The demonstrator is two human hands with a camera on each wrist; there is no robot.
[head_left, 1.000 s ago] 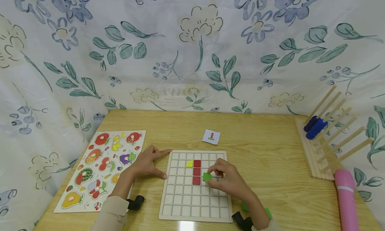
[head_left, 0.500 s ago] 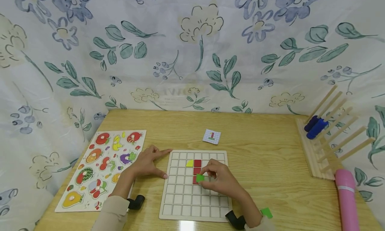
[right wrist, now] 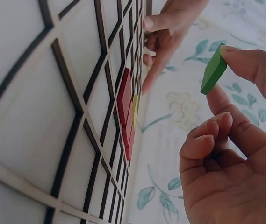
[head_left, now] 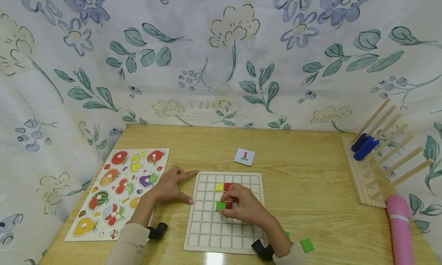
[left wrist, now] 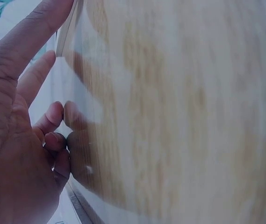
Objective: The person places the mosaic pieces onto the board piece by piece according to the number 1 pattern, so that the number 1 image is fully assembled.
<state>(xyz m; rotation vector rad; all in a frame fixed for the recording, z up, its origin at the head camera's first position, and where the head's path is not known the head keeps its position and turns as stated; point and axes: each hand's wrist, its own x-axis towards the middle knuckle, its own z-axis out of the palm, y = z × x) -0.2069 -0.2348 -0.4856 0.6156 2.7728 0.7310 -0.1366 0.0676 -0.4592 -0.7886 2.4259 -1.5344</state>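
A wooden grid board (head_left: 203,239) lies on the table. My left hand (head_left: 171,187) rests at its left edge, thumb and index finger spread and touching the rim; in the left wrist view its other fingers (left wrist: 58,142) bend against the tabletop. Between thumb and index finger, my right hand (head_left: 246,206) pinches a green square tile (head_left: 221,206). The right wrist view has this tile (right wrist: 213,70) raised off the grid. A yellow tile with a rounded corner (head_left: 219,187) sits beside the top of a column of red square tiles (right wrist: 124,102), which the right hand partly covers in the head view.
Behind the board lies a small pattern card (head_left: 244,156). A fruit puzzle board (head_left: 76,234) is at left. Green tiles (head_left: 307,245) lie beside the right forearm. A wooden peg rack (head_left: 359,188) with blue pieces and a pink cylinder (head_left: 398,230) stand at right.
My right hand has moved left across the board with the green tile, from right of the red column to its left side. The left hand has stayed at the board's edge.
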